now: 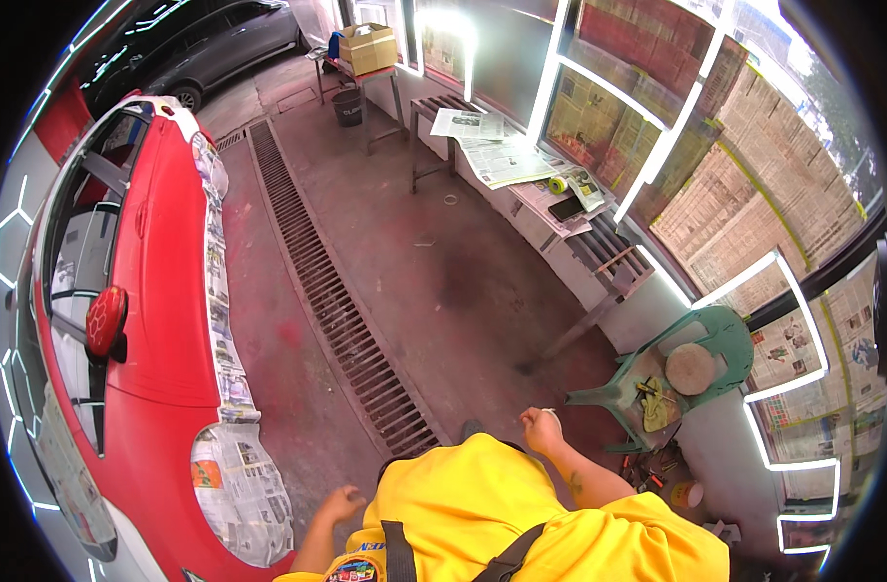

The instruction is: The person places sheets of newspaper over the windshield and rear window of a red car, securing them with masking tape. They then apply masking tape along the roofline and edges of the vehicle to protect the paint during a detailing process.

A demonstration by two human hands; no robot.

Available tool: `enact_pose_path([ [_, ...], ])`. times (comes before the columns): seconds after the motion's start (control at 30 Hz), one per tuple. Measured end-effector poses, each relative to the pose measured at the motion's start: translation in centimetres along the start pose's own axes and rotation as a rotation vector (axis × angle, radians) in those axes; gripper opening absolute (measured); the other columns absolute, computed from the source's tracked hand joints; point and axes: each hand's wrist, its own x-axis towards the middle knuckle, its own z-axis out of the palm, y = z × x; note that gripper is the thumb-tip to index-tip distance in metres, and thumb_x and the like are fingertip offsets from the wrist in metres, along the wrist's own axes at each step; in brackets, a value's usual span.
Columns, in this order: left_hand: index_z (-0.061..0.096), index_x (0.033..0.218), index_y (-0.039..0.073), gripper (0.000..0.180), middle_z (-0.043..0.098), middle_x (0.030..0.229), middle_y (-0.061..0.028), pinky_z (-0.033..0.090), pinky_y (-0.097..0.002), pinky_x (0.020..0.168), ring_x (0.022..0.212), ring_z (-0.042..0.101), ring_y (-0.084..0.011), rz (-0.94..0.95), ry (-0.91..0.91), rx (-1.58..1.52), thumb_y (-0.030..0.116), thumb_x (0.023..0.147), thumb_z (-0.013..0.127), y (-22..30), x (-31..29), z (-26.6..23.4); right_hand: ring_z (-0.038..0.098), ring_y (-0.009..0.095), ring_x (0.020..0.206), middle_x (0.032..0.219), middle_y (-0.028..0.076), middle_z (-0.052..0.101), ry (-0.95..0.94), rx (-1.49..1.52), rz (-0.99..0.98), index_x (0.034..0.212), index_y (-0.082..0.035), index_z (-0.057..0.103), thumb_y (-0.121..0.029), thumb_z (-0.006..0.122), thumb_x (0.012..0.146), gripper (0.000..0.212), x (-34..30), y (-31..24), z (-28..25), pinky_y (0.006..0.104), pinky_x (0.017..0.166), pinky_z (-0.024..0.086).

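My left hand [341, 504] hangs low beside my yellow shirt, near the red car [167, 339]. Its fingers are loosely bent and apart, with nothing visible in them. On the other side my right hand [541, 430] is raised in front of me, its fingers closed. A small, thin whitish thing shows at its fingertips, too small to name. Newspaper sheets [240, 490] cover the car's wheel and run along its lower side. The nearest thing to my right hand is a green plastic chair [599, 396], which stands apart from it.
A long floor grate [332, 310] runs ahead between the car and a slatted bench [613, 254]. Newspaper [502, 160], a tape roll [558, 184] and a phone [566, 208] lie on the bench. Farther off are a black bucket [347, 108] and cardboard box [368, 48].
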Motion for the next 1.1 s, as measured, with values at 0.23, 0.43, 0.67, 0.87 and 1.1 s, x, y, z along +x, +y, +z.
enact_pose_path([
  [0.23,0.075,0.125,0.006,0.033,0.080,0.107,-0.0111,0.061,-0.0386,0.080,0.093,0.076,-0.0234,-0.519,-0.043,-0.874,0.025,0.098,0.078,-3.0,10.6,3.2,0.071,0.045,0.116,0.133,0.026,0.066,0.023,-0.253,0.011,0.141,-0.015,0.062,-0.039,0.072,0.100,0.049,22.2,-14.6,-10.5,0.0532,0.099,0.058],
  [0.43,0.078,0.111,0.009,0.018,0.077,0.096,-0.0053,0.053,-0.0372,0.067,0.080,0.067,-0.0170,-0.574,0.129,-0.748,0.020,0.097,0.077,7.1,28.7,-11.2,0.069,0.048,0.114,0.130,0.027,0.061,0.285,-0.303,-0.069,0.136,-0.012,0.062,-0.029,0.076,0.097,0.046,45.5,-18.7,-13.7,0.0537,0.099,0.058],
  [0.67,0.072,0.131,0.002,0.034,0.078,0.114,-0.0124,0.055,-0.0349,0.091,0.101,0.071,-0.0197,-0.099,0.406,-0.726,0.022,0.103,0.072,34.5,43.2,-32.1,0.064,0.041,0.123,0.130,0.023,0.060,0.279,-0.697,-0.148,0.141,-0.014,0.059,-0.022,0.081,0.089,0.057,63.4,-24.1,-19.5,0.0525,0.100,0.056],
  [0.87,0.071,0.134,0.002,0.034,0.075,0.115,-0.0083,0.055,-0.0333,0.093,0.104,0.070,-0.0184,0.161,0.256,-0.842,0.022,0.106,0.070,51.7,50.2,-35.1,0.063,0.036,0.118,0.120,0.016,0.066,0.300,-0.853,-0.498,0.130,-0.013,0.072,-0.019,0.078,0.089,0.042,73.6,-20.2,-21.6,0.0503,0.093,0.054],
  [1.1,0.068,0.137,0.009,0.038,0.072,0.120,-0.0038,0.054,-0.0286,0.088,0.104,0.069,-0.0133,0.054,-0.154,-1.095,0.037,0.111,0.065,71.8,55.0,-33.5,0.066,0.038,0.109,0.111,0.018,0.072,0.351,-0.298,-0.317,0.091,-0.005,0.080,-0.029,0.085,0.088,0.025,74.2,-22.7,-32.0,0.0493,0.088,0.054],
])
